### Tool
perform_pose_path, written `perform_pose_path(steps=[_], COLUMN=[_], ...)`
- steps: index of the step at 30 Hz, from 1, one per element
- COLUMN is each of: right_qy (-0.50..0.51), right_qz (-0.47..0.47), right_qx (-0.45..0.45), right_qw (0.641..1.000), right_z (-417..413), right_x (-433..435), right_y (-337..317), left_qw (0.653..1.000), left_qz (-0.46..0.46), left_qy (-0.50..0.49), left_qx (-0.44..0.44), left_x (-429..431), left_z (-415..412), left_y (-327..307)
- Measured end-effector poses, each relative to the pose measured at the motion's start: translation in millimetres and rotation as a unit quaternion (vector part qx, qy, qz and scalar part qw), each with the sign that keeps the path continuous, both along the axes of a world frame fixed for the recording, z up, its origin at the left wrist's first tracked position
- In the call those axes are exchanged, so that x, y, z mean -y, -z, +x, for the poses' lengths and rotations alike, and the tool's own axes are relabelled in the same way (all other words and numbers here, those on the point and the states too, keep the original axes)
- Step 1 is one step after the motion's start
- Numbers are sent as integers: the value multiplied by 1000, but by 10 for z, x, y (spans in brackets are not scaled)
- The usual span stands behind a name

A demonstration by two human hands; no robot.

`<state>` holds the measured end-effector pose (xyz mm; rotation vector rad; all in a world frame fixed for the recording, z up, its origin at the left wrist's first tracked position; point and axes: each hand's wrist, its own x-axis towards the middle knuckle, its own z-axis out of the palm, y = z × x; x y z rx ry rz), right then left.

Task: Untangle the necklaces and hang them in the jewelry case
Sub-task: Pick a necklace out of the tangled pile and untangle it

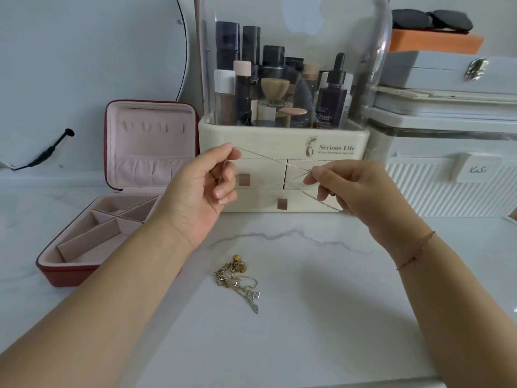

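Pinching a thin silver chain taut mid-frame, left hand and right hand stretch it apart, probably to expose crossings before hanging it in the jewelry case at left.

Open red jewelry case left on white marble bench; tangled metal necklace pile right of it; cream plastic cosmetics organizer behind.

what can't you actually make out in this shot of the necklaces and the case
Head view only.
- Silver chain between left hand and right hand: too thin to tell whether one strand or two.
- Necklace pile on the table: too small and tangled to count.
- Jewelry case: near right corner hidden by the left forearm.
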<state>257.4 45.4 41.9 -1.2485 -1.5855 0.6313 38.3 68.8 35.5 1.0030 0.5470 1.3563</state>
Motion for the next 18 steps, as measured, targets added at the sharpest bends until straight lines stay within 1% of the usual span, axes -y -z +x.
perform_pose_path(steps=[4, 10, 14, 18], right_qy=[-5, -21, 4, -3], right_qz=[24, 66, 93, 104], right_qx=[17, -43, -16, -26], right_qw=[1000, 997, 995, 994], right_z=[-18, -16, -22, -26], right_x=[-1, -3, -32, -14], right_y=[7, -5, 19, -3], left_qw=[995, 979, 965, 953], left_qz=[20, 55, 68, 73], left_qy=[-48, -79, -100, -102], left_qx=[-79, -178, -234, -276], left_x=[0, 29, 42, 58], left_z=[-19, 23, 39, 96], left_y=[19, 47, 80, 113])
